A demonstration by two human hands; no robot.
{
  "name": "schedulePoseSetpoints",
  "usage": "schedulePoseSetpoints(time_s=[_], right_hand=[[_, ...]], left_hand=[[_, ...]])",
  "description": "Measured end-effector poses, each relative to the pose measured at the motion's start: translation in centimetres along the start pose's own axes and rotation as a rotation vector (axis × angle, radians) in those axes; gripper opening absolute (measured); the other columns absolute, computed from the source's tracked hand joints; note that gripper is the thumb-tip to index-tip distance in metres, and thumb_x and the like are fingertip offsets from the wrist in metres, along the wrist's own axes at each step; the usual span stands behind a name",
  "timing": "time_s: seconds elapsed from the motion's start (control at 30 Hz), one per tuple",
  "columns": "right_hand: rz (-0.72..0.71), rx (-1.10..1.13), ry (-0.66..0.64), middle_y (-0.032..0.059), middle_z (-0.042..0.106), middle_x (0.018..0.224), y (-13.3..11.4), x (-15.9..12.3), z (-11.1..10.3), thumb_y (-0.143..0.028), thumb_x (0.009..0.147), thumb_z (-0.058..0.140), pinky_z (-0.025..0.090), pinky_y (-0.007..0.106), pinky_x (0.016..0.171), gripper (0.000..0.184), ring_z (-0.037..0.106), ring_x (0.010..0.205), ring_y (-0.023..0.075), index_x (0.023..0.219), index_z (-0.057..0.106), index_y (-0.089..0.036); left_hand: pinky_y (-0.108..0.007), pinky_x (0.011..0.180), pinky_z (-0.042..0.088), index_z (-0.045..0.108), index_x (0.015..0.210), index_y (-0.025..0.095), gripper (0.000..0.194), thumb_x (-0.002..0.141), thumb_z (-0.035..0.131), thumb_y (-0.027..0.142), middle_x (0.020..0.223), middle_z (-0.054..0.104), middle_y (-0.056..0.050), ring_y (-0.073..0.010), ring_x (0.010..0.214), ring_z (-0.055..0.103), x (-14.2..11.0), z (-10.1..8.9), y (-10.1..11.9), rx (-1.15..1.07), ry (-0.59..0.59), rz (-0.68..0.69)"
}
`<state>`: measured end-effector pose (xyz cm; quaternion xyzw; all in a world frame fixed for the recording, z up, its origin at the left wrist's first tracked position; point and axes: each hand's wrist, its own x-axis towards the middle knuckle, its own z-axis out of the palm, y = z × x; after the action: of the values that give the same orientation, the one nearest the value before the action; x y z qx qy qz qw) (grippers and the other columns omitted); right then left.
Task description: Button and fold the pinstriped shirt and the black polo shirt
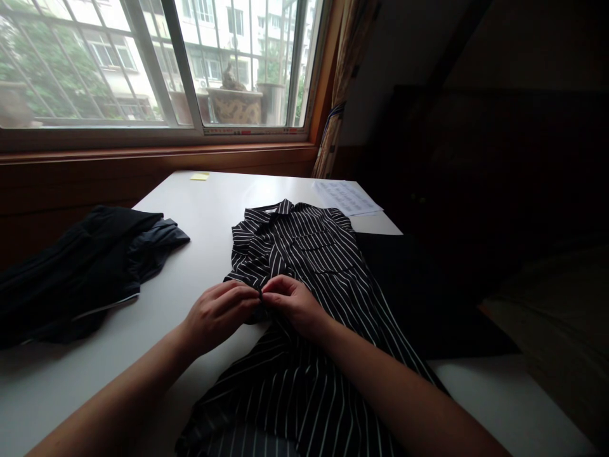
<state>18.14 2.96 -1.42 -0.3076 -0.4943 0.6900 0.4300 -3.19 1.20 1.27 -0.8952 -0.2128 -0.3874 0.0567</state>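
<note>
1. Two bare hands meet over a black-and-white striped garment (323, 251), which lies face up along the middle of a white table (200, 241), its collar (284, 207) toward the far end and its lower part bunched near the wearer of the camera.

2. The left hand (221, 311) bends in from one side, fingertips drawn together on a bit of dark fabric; its thumb is hidden.

3. The right hand (297, 308) mirrors it, thumb and forefinger pinching the cloth just beside the left fingertips. Exactly what lies inside each grip is too small to tell.

4. The fabric looks thin, light and limp, judging by its loose folds; it probably creases readily, may slide a little on the smooth tabletop, and seems in no danger of breaking.

5. For small work, a fingertip grip on the front edge suits it; for lifting, both shoulder seams beside the collar would likely spread the weight best, as a single hold could leave the rest sagging.

6. Dark clothing (66, 273) lies in a heap at left, well apart; black cloth (428, 304) lies beside the garment at right.
</note>
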Motion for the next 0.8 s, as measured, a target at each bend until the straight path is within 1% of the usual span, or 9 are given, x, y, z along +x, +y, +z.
schedulePoseSetpoints(time_s=[0.13,0.3,0.43,0.5,0.57,0.67,0.8], right_hand=[[0.032,-0.032,-0.003,0.0,0.072,0.088,0.1,0.0,-0.1,-0.037,0.074,0.085,0.05,0.028,0.081,0.025,0.064,0.082,0.014,0.092,0.076,-0.02],[0.021,-0.067,-0.019,0.0013,0.073,0.089,-0.3,0.0,0.0,-0.038,0.074,0.084,0.05,0.03,0.084,0.026,0.065,0.085,0.0157,0.092,0.078,-0.019],[0.014,-0.085,-0.01,0.0021,0.074,0.091,-0.5,-0.1,0.1,-0.039,0.073,0.084,0.051,0.031,0.085,0.028,0.066,0.086,0.0164,0.092,0.078,-0.019],[0.001,-0.073,-0.009,0.0016,0.074,0.091,-0.4,-0.1,0.1,-0.039,0.073,0.084,0.051,0.031,0.085,0.028,0.066,0.086,0.0161,0.092,0.077,-0.02],[-0.024,-0.065,-0.006,0.0005,0.073,0.089,-0.2,-0.1,0.1,-0.037,0.073,0.085,0.052,0.03,0.083,0.027,0.066,0.085,0.0154,0.091,0.075,-0.02],[-0.06,-0.082,0.009,-0.0008,0.071,0.087,0.0,0.0,0.1,-0.035,0.072,0.087,0.051,0.028,0.08,0.027,0.066,0.083,0.0145,0.089,0.073,-0.02],[-0.095,-0.094,0.021,0.0,0.071,0.088,-0.3,-0.2,0.3,-0.036,0.071,0.087,0.052,0.03,0.081,0.027,0.066,0.084,0.0157,0.088,0.072,-0.021]], left_hand=[[-0.035,0.076,0.059,0.064,0.109,0.015,0.02,0.091,0.06,0.006,0.099,0.071,-0.009,-0.0199,0.091,0.066,0.0,0.1,0.0,-0.018,-0.009,0.004],[-0.034,0.08,0.059,0.063,0.108,0.015,0.02,0.092,0.059,0.005,0.1,0.069,-0.009,-0.0194,0.093,0.065,-0.4,0.4,-0.1,-0.038,-0.009,-0.024],[-0.032,0.081,0.06,0.063,0.11,0.017,0.021,0.091,0.063,0.009,0.103,0.067,-0.008,-0.0181,0.093,0.066,-1.0,0.9,-0.2,0.021,0.017,-0.085],[-0.031,0.081,0.061,0.064,0.116,0.019,0.026,0.091,0.066,0.011,0.105,0.066,-0.007,-0.0172,0.092,0.066,-1.3,1.0,-0.2,0.063,0.027,-0.132],[-0.029,0.08,0.061,0.065,0.118,0.02,0.027,0.092,0.066,0.014,0.105,0.064,-0.006,-0.0153,0.09,0.067,-1.4,1.1,-0.2,0.057,0.025,-0.163],[-0.026,0.079,0.061,0.067,0.114,0.021,0.021,0.094,0.064,0.016,0.104,0.063,-0.005,-0.0128,0.086,0.067,-1.4,1.2,-0.3,0.014,0.032,-0.193],[-0.026,0.078,0.062,0.067,0.112,0.021,0.02,0.093,0.065,0.016,0.102,0.067,-0.004,-0.014,0.087,0.069,-1.4,1.2,-0.5,0.01,0.057,-0.185]])
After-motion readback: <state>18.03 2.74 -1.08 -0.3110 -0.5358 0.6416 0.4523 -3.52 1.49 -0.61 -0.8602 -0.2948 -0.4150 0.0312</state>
